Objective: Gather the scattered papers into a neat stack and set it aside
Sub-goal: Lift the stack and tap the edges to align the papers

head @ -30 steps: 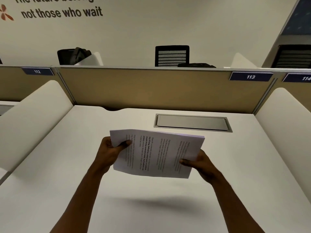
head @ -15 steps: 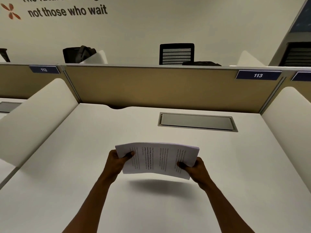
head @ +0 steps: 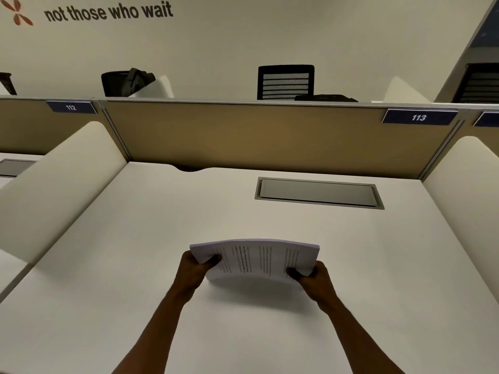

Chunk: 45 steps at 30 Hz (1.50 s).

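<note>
My left hand (head: 193,271) and right hand (head: 314,276) each grip a short edge of the white printed paper stack (head: 256,259), held low over the plain white desk (head: 135,238). Light, floppy sheets bow upward; support both edges. Beige partitions enclose the bay.

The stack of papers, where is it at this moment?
In the head view the stack of papers is low in the centre, gripped by the left hand and right hand, nearer than the grey hatch in the desk.
</note>
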Each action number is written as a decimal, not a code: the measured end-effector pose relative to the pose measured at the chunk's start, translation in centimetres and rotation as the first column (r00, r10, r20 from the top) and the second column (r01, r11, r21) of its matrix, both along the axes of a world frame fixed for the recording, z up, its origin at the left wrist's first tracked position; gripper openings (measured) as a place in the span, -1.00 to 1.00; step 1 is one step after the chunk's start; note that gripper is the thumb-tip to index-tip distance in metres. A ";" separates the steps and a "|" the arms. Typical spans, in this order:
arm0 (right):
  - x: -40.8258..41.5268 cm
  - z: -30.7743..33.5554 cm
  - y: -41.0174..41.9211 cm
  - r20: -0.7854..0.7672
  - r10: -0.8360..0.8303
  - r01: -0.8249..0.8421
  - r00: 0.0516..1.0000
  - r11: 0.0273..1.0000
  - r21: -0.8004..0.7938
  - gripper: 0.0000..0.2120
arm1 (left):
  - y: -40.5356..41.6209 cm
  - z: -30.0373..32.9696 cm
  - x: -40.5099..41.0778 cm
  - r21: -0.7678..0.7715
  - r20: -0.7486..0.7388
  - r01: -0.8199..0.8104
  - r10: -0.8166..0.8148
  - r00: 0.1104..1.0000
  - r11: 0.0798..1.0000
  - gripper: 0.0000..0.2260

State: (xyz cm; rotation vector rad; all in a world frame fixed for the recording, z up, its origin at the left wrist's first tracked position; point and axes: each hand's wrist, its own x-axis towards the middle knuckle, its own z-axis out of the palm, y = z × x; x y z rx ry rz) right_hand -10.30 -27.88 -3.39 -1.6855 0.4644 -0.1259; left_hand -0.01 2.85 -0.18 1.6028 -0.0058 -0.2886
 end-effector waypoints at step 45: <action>8.8 22.9 -3.1 0.168 0.568 -0.582 0.806 0.811 0.050 -0.35 | 0.3 14.0 1.7 0.213 0.278 0.179 -0.235 0.932 0.961 -0.85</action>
